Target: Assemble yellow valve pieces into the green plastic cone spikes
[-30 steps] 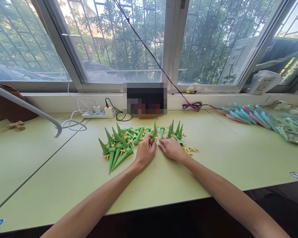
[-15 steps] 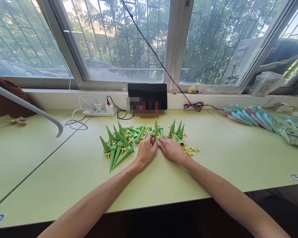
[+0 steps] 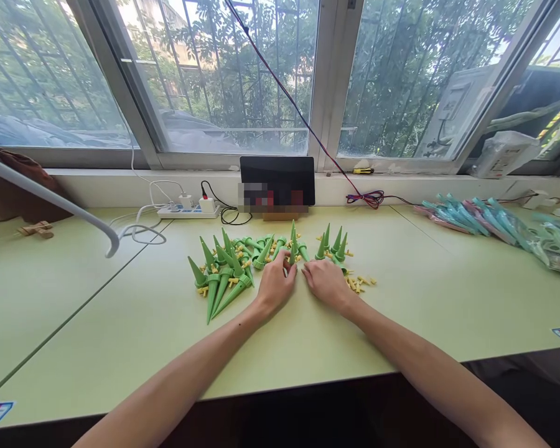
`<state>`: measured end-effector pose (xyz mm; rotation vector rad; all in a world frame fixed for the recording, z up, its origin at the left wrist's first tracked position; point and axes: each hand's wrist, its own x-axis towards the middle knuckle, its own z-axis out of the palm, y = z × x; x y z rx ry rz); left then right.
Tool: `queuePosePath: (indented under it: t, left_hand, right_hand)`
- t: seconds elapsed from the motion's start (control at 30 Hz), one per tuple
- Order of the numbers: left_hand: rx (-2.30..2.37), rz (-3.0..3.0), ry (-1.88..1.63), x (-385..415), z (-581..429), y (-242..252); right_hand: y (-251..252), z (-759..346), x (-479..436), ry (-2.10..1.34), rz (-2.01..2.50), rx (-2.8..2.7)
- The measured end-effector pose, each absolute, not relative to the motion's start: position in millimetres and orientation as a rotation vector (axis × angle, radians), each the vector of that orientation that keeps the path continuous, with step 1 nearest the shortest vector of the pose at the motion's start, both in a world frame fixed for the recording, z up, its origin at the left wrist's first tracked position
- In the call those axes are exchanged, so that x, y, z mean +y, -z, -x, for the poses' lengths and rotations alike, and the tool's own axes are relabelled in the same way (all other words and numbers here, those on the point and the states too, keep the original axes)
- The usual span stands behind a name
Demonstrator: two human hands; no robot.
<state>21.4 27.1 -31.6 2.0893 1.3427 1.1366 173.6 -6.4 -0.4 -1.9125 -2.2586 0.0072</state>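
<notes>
My left hand (image 3: 276,280) grips an upright green plastic plant-watering spike (image 3: 293,250) between thumb and fingers, its point up. Just to the right, my right hand (image 3: 325,281) has its fingers curled together in a pinch; whatever they hold is hidden. A pile of green spikes (image 3: 223,280) lies and stands to the left of my left hand, many with small yellow valves fitted. Behind my right hand several more spikes (image 3: 340,249) stand point up. Loose yellow valves (image 3: 358,285) lie beside my right wrist.
A dark-screened tablet (image 3: 277,177) leans at the back of the table. Left of it sits a power strip (image 3: 186,213) with cables. A white curved bar (image 3: 65,202) crosses the left side. Bagged blue and pink items (image 3: 485,224) lie at the right. Bundled wire (image 3: 366,199) rests by the window ledge.
My right hand has drawn slightly to the right, away from the spike, and its fingers have curled in more. My left hand keeps the same hold in nearly the same place.
</notes>
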Motion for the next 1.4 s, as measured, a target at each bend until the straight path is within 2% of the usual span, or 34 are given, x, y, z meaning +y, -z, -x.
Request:
queuePosePath:
  t: [0.3, 0.83, 1.2, 1.4]
  left_hand:
    - [1.353, -2.106, -1.100, 25, -23, 28]
    - [1.311, -2.151, -1.053, 27, -23, 30]
    - [1.273, -2.173, -1.064, 20, -26, 26]
    - [1.244, -2.312, -0.937, 18, -27, 24]
  right_hand:
    - [-2, -180, -7, 0.083, 1.791, -2.079]
    - [4, -190, 2, 0.164, 1.205, -1.641]
    - [3, -191, 2, 0.117, 1.238, -1.634]
    - [4, -190, 2, 0.099, 1.252, -1.630]
